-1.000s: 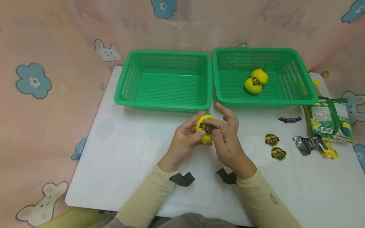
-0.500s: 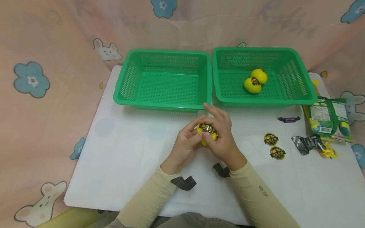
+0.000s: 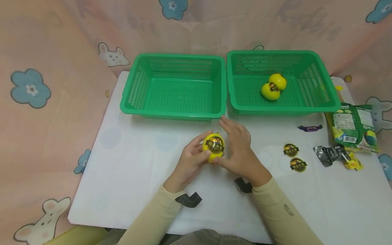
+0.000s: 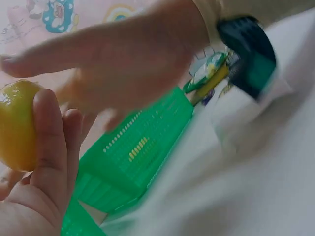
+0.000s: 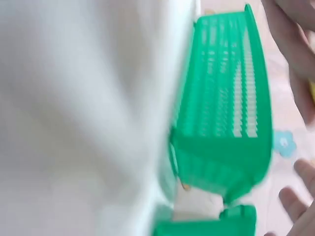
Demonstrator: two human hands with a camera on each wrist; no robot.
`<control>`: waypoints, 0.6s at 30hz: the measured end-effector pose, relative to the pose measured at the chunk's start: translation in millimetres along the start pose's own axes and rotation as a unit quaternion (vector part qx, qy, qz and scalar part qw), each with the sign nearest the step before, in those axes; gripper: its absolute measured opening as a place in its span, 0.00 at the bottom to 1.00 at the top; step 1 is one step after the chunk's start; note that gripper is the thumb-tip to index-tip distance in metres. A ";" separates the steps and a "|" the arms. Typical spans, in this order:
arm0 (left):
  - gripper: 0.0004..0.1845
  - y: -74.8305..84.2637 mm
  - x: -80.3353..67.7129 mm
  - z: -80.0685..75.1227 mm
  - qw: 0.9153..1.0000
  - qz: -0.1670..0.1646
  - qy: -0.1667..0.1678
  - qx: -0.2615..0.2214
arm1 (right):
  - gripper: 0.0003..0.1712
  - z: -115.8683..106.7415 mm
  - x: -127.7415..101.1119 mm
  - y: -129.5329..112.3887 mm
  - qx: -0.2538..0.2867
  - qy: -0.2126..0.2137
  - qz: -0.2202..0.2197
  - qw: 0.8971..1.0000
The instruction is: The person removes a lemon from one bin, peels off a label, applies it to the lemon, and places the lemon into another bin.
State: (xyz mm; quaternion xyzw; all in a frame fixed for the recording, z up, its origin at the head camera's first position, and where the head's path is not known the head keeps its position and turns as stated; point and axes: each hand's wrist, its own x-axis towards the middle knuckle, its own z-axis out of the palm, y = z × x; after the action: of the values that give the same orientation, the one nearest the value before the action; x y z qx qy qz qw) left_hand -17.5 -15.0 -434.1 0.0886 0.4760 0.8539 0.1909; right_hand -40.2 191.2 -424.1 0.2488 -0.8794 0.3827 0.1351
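A yellow fruit with a round black-and-gold sticker on its upper side is held in my left hand, thumb in front and fingers around its left side. In the left wrist view the fruit looks glossy, with fingers against its side. My right hand stands just right of it, fingers extended; its thumb tip lies at the fruit's lower edge, and whether it touches cannot be told. Two matching stickers lie on the table to the right. Fingers of both hands show at the right wrist view's edge.
Two green baskets stand along the back: the left basket and the right basket, which holds two yellow fruits. At the right lie a purple-wrapped candy, a green snack bag, a black wrapper and a yellow wrapper.
My right fingers have moved from over the sticker, opening away to the right. The fruit has shifted slightly left and down in my left hand, and its sticker now shows fully.
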 end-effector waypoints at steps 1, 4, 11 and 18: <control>0.39 0.0 -0.5 -1.0 1.000 0.001 0.002 0.007 | 0.57 -7.9 0.6 5.2 -0.014 0.009 0.012 1.000; 0.39 -0.1 -0.1 -2.8 1.000 0.010 0.010 0.026 | 0.44 -41.1 5.2 28.4 -0.052 0.071 0.068 0.994; 0.35 3.3 14.0 2.9 0.998 0.027 0.010 0.055 | 0.23 -99.9 3.8 100.8 -0.124 0.172 0.221 0.952; 0.33 32.7 74.9 34.7 0.996 0.034 0.020 0.079 | 0.18 -97.3 0.3 123.5 -0.121 0.185 0.227 0.948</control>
State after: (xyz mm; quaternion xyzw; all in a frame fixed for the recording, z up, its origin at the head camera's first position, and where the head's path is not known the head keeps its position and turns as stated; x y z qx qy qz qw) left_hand -82.1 27.2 -390.3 0.1018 0.5421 0.8214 0.1448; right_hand -102.7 335.2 -433.6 -0.0513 -0.9119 0.3331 0.2344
